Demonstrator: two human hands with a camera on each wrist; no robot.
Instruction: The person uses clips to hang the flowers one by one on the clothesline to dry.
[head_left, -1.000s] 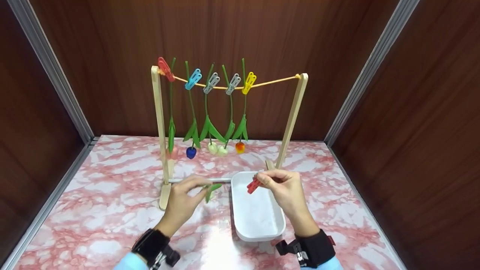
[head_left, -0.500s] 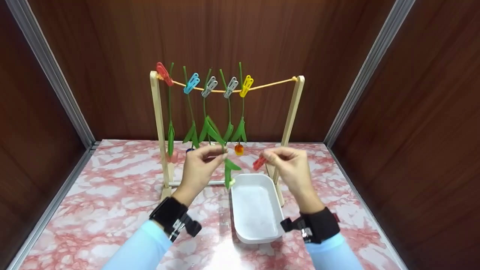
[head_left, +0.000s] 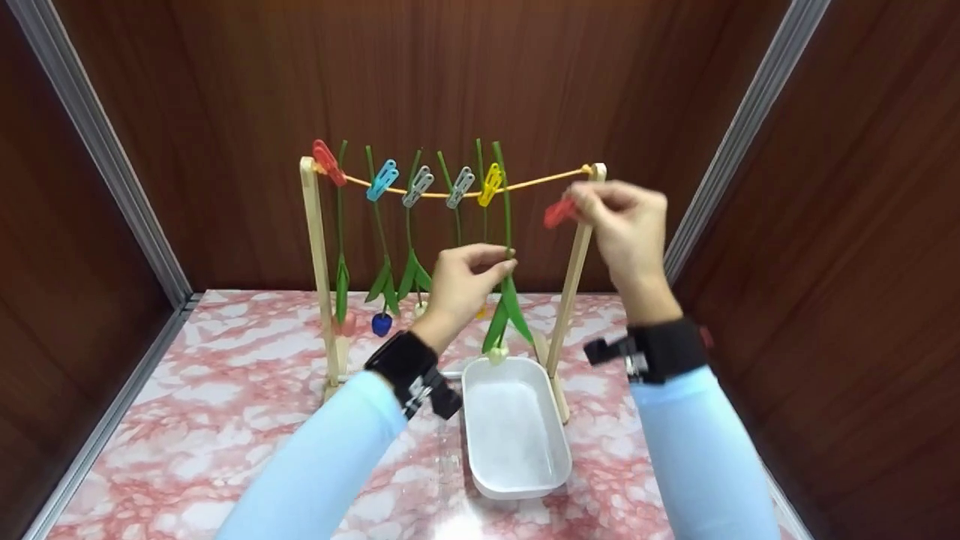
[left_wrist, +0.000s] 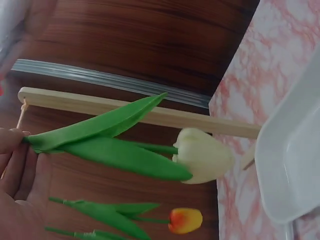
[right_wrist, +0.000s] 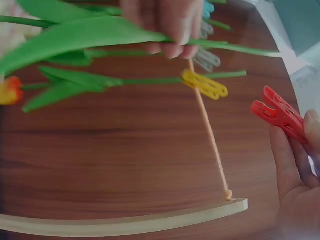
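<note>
My left hand (head_left: 465, 281) pinches the green stem of a white tulip (left_wrist: 202, 155), which hangs bloom-down over the tray. Its stem rises in front of the orange cord (head_left: 536, 182), just right of the yellow clothespin (head_left: 490, 184). In my right hand (head_left: 630, 225), thumb and fingers hold a red clothespin (right_wrist: 282, 114) by one end, near the top of the right post and apart from the cord. Further left along the cord, several tulips hang upside down from clothespins, among them a blue tulip (head_left: 382, 325) and an orange-yellow tulip (left_wrist: 185, 220).
A white tray (head_left: 517, 491) stands on the pink marbled table (head_left: 225, 420). Wooden posts, left (head_left: 319, 262) and right (head_left: 574, 277), carry the cord. A brown panel (head_left: 480, 75) rises behind, with side panels at left and right.
Both hands have risen toward the cord, the left also moving right with the white tulip. The right hand has carried the red clothespin up and rightward.
</note>
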